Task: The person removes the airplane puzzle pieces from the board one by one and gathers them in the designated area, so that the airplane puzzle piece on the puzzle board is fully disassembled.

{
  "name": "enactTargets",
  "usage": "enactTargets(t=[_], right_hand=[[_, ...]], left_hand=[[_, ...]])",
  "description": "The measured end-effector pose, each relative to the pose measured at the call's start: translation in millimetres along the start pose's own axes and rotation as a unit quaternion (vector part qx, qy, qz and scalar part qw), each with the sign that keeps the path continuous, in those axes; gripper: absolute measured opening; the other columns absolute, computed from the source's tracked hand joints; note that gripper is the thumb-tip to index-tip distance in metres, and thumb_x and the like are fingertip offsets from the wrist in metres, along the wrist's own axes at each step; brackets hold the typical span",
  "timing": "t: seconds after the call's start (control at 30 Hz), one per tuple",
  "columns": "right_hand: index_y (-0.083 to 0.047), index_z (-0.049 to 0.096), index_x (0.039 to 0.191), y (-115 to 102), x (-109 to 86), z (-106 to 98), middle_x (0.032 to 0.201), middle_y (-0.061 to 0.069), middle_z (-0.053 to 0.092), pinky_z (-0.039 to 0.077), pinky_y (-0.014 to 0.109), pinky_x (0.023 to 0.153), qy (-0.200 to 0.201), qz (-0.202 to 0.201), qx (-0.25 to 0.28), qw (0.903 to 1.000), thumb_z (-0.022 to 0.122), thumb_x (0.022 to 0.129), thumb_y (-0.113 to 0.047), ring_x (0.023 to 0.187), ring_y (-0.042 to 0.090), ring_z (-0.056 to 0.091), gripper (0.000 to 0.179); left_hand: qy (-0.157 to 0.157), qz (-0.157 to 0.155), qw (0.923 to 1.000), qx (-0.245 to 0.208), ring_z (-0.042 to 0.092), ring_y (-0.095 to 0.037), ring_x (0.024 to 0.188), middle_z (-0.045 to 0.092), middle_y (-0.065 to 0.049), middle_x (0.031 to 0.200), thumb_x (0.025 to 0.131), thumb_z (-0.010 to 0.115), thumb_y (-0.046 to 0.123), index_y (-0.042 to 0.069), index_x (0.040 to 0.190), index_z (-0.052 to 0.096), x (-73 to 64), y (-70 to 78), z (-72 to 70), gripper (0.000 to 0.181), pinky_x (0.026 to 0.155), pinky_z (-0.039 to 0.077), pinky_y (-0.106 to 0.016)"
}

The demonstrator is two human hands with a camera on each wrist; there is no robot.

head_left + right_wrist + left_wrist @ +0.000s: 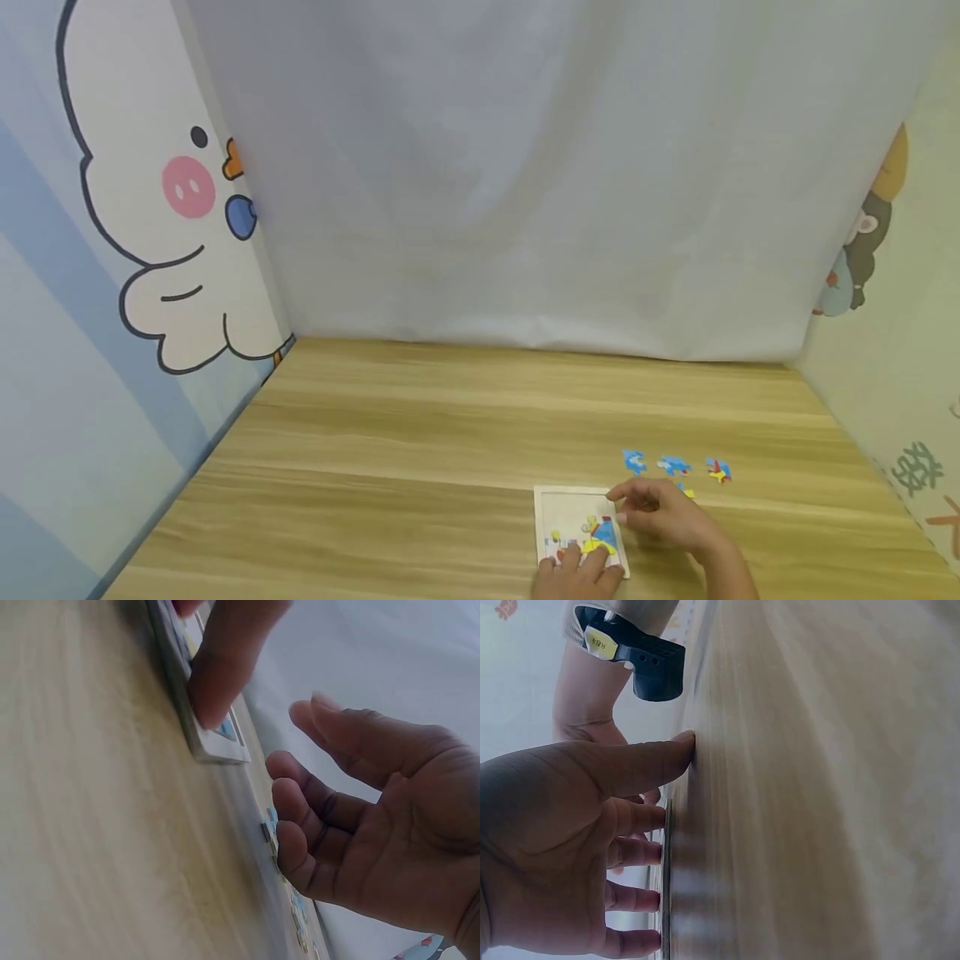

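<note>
A square jigsaw tray (538,521) with a pale frame lies near the table's front edge. Joined puzzle pieces (604,533) in blue, yellow and red fill part of its lower right; bare base shows above. My left hand (577,577) rests spread fingers on the tray's lower part, covering some of the picture. In the left wrist view its fingertips (649,900) press on the thin board, with the thumb apart. At the tray's right edge hovers my right hand (667,512), its fingers loosely bent. The right wrist view shows nothing held in that hand (390,817).
Several loose puzzle pieces (673,465) lie beyond the right hand, one of them partly hidden behind it. A wood-grain table (360,467) extends left and back to a pale hanging curtain (525,208). Printed walls (135,333) stand at both sides.
</note>
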State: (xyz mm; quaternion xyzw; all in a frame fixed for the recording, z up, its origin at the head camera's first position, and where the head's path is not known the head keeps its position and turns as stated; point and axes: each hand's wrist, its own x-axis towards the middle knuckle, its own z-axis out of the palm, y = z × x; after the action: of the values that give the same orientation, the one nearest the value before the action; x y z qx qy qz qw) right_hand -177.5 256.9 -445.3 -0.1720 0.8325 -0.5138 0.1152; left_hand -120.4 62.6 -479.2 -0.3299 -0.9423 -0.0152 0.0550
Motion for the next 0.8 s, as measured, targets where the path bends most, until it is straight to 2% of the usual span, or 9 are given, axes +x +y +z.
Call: enactTargets(t=[0.2, 0.43, 0.7, 0.8], right_hand=[[0.006, 0.06, 0.111, 4, 3.9, 4, 0.089, 0.01, 0.057, 0.046, 0.026, 0.059, -0.013, 0.028, 0.022, 0.9993, 0.063, 0.087, -0.009, 0.076, 0.017, 0.05, 0.028], [0.006, 0.061, 0.111, 8, 3.7, 7, 0.095, 0.011, 0.057, 0.047, 0.031, 0.067, -0.012, 0.052, 0.028, 0.9982, 0.065, 0.085, -0.006, 0.085, 0.023, 0.049, 0.029], [0.005, 0.064, 0.109, 11, 8.6, 10, 0.081, 0.005, 0.05, 0.045, 0.026, 0.062, -0.038, 0.012, -0.024, 0.9989, 0.071, 0.076, -0.003, 0.071, 0.016, 0.045, 0.035], [0.003, 0.066, 0.104, 11, 11.3, 12, 0.078, 0.004, 0.05, 0.045, 0.027, 0.062, -0.039, 0.013, -0.035, 0.9985, 0.073, 0.071, -0.001, 0.069, 0.016, 0.045, 0.034]], left_hand=[[-0.012, 0.0, 0.9998, 0.018, 0.049, -0.016, 0.109, 0.048, 0.017, 0.12, 0.083, 0.034, 0.073, 0.038, 0.119, 0.058, -0.6, 0.4, -2.5, 0.055, 0.074, 0.046, -0.038], [-0.03, 0.007, 0.9995, 0.005, 0.048, -0.016, 0.11, 0.048, 0.017, 0.121, 0.084, 0.032, 0.073, 0.038, 0.121, 0.057, 0.1, 0.4, -4.0, 0.056, 0.075, 0.046, -0.039], [-0.01, 0.004, 0.9997, 0.022, 0.049, -0.015, 0.108, 0.048, 0.017, 0.118, 0.084, 0.034, 0.071, 0.038, 0.118, 0.058, -0.9, -0.2, -2.9, 0.053, 0.072, 0.046, -0.037], [-0.017, -0.001, 0.9997, 0.018, 0.048, -0.015, 0.109, 0.048, 0.017, 0.12, 0.084, 0.034, 0.072, 0.038, 0.119, 0.057, -0.4, 0.1, -2.3, 0.054, 0.074, 0.046, -0.038]])
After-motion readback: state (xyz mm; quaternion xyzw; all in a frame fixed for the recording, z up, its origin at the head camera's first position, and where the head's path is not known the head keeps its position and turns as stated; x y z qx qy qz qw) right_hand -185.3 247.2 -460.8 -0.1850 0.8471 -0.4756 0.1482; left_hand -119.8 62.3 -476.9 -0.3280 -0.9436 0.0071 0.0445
